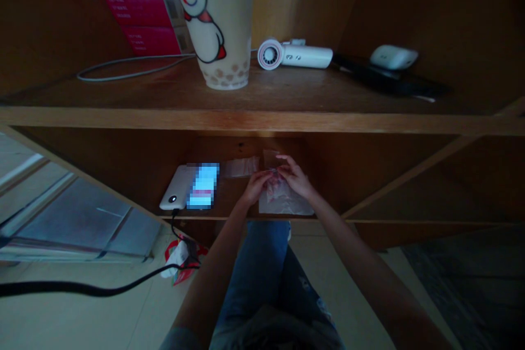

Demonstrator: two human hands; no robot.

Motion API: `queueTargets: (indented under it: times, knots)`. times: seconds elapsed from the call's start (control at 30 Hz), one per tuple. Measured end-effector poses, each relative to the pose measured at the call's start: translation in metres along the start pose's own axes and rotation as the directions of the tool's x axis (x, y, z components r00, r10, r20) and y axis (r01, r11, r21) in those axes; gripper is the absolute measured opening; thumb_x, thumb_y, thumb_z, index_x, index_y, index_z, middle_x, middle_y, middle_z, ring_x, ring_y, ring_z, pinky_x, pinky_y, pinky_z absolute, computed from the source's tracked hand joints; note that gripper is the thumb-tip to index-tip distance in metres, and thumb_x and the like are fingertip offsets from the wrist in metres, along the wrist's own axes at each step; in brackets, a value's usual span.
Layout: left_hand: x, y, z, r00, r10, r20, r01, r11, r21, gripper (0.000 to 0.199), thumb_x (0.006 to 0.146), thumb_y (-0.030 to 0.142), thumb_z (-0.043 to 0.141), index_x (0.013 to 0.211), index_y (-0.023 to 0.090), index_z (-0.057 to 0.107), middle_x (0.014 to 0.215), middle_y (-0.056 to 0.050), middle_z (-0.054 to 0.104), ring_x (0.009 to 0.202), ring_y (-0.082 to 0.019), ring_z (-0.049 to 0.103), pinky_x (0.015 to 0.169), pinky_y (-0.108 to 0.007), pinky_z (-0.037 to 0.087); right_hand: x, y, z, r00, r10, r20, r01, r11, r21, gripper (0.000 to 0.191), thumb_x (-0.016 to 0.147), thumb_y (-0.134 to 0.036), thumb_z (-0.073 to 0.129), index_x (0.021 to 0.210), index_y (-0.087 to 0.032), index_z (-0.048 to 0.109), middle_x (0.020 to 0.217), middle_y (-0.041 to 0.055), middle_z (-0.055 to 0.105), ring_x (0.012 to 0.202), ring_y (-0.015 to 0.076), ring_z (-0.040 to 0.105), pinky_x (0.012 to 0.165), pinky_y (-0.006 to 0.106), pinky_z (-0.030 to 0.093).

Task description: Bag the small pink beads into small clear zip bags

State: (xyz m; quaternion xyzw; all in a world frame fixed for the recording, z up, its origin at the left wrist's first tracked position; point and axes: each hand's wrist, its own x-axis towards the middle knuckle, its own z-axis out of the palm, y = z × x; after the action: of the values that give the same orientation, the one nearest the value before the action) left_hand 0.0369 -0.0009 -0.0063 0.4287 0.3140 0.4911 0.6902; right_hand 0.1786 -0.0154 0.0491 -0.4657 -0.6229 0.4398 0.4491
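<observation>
In the lower compartment of a wooden shelf, my two hands meet over a small clear plastic bag with something pinkish in it. My left hand pinches the bag's upper edge from the left. From the right, my right hand grips the same edge, one finger stretched out above. What exactly is inside the bag is too small to make out. Beneath lies a larger translucent sheet or bag. Flat clear plastic bags lie behind my left hand, and another clear piece is just behind my fingertips.
Left of my hands are a white power bank and a lit phone, with a black cable running off left. The upper shelf holds a bubble tea cup, pink boxes, a white handheld fan and a white case.
</observation>
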Motion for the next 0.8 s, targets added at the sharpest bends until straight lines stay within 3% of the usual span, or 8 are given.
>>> queueTargets:
  times: [0.13,0.27,0.37,0.47,0.57,0.7,0.8]
  knots:
    - [0.0,0.006,0.0,0.995,0.087,-0.048,-0.087,0.996,-0.003,0.02,0.068,0.032,0.06,0.06,0.013,0.061,0.055,0.0,0.06,0.047,-0.008,0.051,0.051,-0.021,0.04,-0.007,0.006,0.002,0.997,0.057,0.058,-0.059,0.998,0.025,0.045,0.077,-0.029,0.053,0.119,-0.028,0.037,0.081,-0.0007,0.058,0.071,0.0137,0.057,0.062,0.026,0.046]
    - [0.0,0.008,0.0,0.991,0.099,-0.094,-0.097,0.995,0.022,0.027,0.071,0.038,0.058,0.06,0.014,0.059,0.055,0.001,0.059,0.046,-0.008,0.051,0.049,-0.02,0.04,-0.017,0.009,-0.001,0.985,0.086,0.148,-0.097,0.993,0.071,0.055,0.075,-0.028,0.057,0.124,-0.03,0.032,0.077,-0.0028,0.058,0.065,0.0125,0.057,0.059,0.025,0.046]
    - [-0.002,0.007,0.001,0.994,0.07,-0.081,-0.067,0.997,0.035,0.036,0.069,0.049,0.06,0.076,0.014,0.063,0.067,-0.002,0.064,0.046,-0.008,0.052,0.045,-0.02,0.04,-0.017,0.006,-0.008,0.996,0.05,0.073,-0.057,0.993,0.105,0.052,0.073,-0.026,0.058,0.12,-0.029,0.036,0.069,-0.0048,0.055,0.062,0.0124,0.055,0.059,0.026,0.046]
    - [-0.006,0.008,0.001,0.997,-0.016,0.074,0.01,0.997,0.08,0.052,0.071,0.059,0.054,0.09,0.011,0.064,0.073,-0.007,0.067,0.042,-0.009,0.053,0.041,-0.021,0.04,-0.005,0.004,-0.018,0.995,0.033,-0.095,-0.018,0.987,0.159,0.044,0.071,-0.025,0.058,0.112,-0.026,0.043,0.07,-0.0036,0.056,0.064,0.0134,0.056,0.06,0.027,0.046]
    - [-0.009,0.011,0.001,0.982,-0.072,0.173,0.051,0.991,0.121,0.054,0.07,0.06,0.055,0.086,0.009,0.065,0.062,-0.006,0.064,0.04,-0.01,0.053,0.04,-0.022,0.04,0.014,0.008,-0.025,0.965,0.005,-0.264,0.036,0.988,0.152,0.039,0.07,-0.026,0.057,0.107,-0.025,0.046,0.076,-0.0019,0.057,0.072,0.0144,0.058,0.069,0.029,0.047]
    - [-0.01,0.011,0.001,0.982,-0.104,0.159,0.079,0.984,0.158,0.043,0.07,0.052,0.059,0.067,0.01,0.063,0.045,-0.001,0.055,0.035,-0.009,0.048,0.038,-0.021,0.037,0.042,0.024,-0.022,0.976,-0.003,-0.218,0.014,0.999,0.05,0.036,0.067,-0.024,0.056,0.102,-0.021,0.047,0.072,-0.0014,0.059,0.067,0.0154,0.058,0.065,0.03,0.047]
    - [-0.009,0.01,0.0,0.983,-0.101,0.154,0.073,0.981,0.178,0.032,0.068,0.042,0.062,0.064,0.011,0.063,0.044,0.0,0.054,0.034,-0.009,0.048,0.036,-0.02,0.035,0.056,0.037,-0.015,0.975,-0.029,-0.222,0.003,0.993,-0.118,0.033,0.068,-0.021,0.053,0.1,-0.019,0.05,0.075,0.0001,0.061,0.068,0.0158,0.058,0.066,0.03,0.047]
